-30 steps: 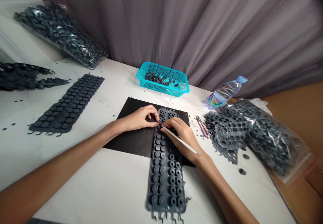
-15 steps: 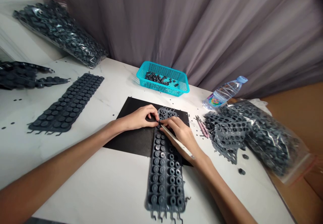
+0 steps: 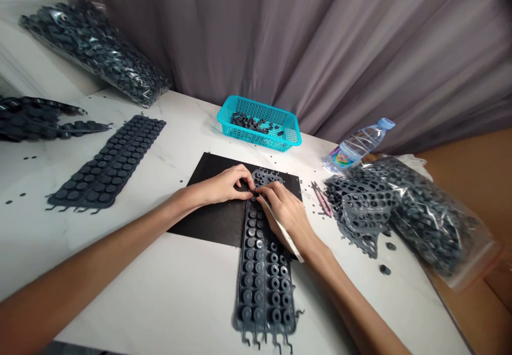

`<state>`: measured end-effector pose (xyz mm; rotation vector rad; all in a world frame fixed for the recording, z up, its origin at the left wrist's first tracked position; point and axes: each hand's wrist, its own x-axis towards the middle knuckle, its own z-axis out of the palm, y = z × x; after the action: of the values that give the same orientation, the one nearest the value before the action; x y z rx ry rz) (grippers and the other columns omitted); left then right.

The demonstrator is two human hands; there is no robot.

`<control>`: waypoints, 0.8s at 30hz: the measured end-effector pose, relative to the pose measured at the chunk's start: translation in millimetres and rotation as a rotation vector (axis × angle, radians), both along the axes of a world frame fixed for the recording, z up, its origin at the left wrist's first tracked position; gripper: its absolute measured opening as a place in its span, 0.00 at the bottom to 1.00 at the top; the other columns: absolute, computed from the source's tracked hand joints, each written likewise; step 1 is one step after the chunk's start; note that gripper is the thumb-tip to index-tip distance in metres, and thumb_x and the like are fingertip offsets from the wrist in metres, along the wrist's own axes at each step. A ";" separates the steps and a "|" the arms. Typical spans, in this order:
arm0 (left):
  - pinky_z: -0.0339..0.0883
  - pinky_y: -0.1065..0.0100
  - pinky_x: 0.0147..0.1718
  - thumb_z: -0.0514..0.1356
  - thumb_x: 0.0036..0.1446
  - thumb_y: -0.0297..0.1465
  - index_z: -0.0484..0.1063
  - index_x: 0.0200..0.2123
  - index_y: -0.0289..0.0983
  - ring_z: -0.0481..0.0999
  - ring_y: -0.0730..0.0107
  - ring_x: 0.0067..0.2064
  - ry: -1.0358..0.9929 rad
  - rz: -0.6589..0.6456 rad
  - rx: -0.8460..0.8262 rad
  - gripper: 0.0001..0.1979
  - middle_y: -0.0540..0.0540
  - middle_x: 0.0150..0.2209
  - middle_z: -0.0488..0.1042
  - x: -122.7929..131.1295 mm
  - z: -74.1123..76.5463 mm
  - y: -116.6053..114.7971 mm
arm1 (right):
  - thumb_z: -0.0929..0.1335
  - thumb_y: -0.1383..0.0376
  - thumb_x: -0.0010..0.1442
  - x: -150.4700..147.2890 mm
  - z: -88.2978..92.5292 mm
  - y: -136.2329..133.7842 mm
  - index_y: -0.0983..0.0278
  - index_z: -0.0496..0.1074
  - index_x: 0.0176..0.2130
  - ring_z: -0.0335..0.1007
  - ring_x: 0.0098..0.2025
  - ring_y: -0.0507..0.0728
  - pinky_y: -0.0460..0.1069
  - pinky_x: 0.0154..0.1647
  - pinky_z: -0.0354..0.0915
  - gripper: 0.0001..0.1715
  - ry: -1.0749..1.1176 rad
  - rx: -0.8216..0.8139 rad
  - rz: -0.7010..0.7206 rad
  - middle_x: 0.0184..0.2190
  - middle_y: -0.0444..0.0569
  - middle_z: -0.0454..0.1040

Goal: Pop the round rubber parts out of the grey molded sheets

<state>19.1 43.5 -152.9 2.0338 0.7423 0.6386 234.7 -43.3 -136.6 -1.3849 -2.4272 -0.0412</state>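
A long grey rubber sheet of round moulded parts [image 3: 263, 269] lies lengthwise on a black mat [image 3: 218, 221], its far end under my fingers. My left hand [image 3: 226, 184] rests on the mat with its fingertips pinched against the sheet's upper left edge. My right hand [image 3: 282, 211] is closed round a thin pale stick tool [image 3: 282, 228], whose tip meets the sheet right next to my left fingertips. Both hands touch the sheet at the same spot.
A teal basket [image 3: 259, 128] with loose dark parts stands behind the mat. Another full sheet [image 3: 107, 164] lies at left, with more sheets and a bag [image 3: 94, 50] beyond. At right are emptied sheets [image 3: 362, 205], a clear bag [image 3: 432, 221], a water bottle [image 3: 358, 144] and small pink snips [image 3: 321, 200].
The stick tool's rear end has swung down and nearer to the sheet as my right hand turned slightly. My left hand has stayed in place.
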 end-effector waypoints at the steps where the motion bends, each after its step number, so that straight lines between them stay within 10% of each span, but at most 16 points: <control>1: 0.69 0.61 0.47 0.65 0.57 0.32 0.75 0.39 0.39 0.73 0.63 0.47 0.003 -0.001 -0.009 0.06 0.45 0.45 0.72 0.5 0.0 0.2 | 0.60 0.61 0.75 -1.7 0.6 -0.7 0.63 0.70 0.53 0.73 0.48 0.61 0.56 0.50 0.70 0.15 0.021 -0.007 -0.012 0.48 0.56 0.74; 8: 0.69 0.60 0.49 0.66 0.57 0.33 0.75 0.38 0.38 0.73 0.62 0.48 0.001 0.017 -0.033 0.06 0.45 0.44 0.71 2.1 -1.0 0.4 | 0.57 0.60 0.75 1.8 1.1 4.3 0.64 0.68 0.54 0.72 0.46 0.62 0.55 0.47 0.68 0.17 0.192 0.071 -0.209 0.48 0.57 0.72; 16: 0.69 0.60 0.48 0.66 0.58 0.34 0.75 0.37 0.38 0.74 0.63 0.47 -0.017 -0.007 -0.030 0.07 0.45 0.44 0.73 -1.8 3.9 -0.8 | 0.58 0.59 0.72 96.3 -0.4 12.3 0.66 0.73 0.41 0.68 0.33 0.61 0.53 0.34 0.60 0.19 -0.047 0.003 -0.573 0.37 0.56 0.70; 24: 0.69 0.59 0.47 0.66 0.58 0.35 0.76 0.42 0.40 0.74 0.62 0.48 0.006 0.013 0.025 0.09 0.45 0.48 0.74 -4.1 1.4 -2.5 | 0.59 0.57 0.71 94.4 13.1 14.1 0.65 0.64 0.58 0.72 0.39 0.63 0.55 0.40 0.65 0.22 0.138 0.051 -0.426 0.41 0.56 0.73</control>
<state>15.1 41.0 -151.5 2.0561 0.7553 0.6527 329.1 -29.2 -123.6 -1.7907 -1.9707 -0.1063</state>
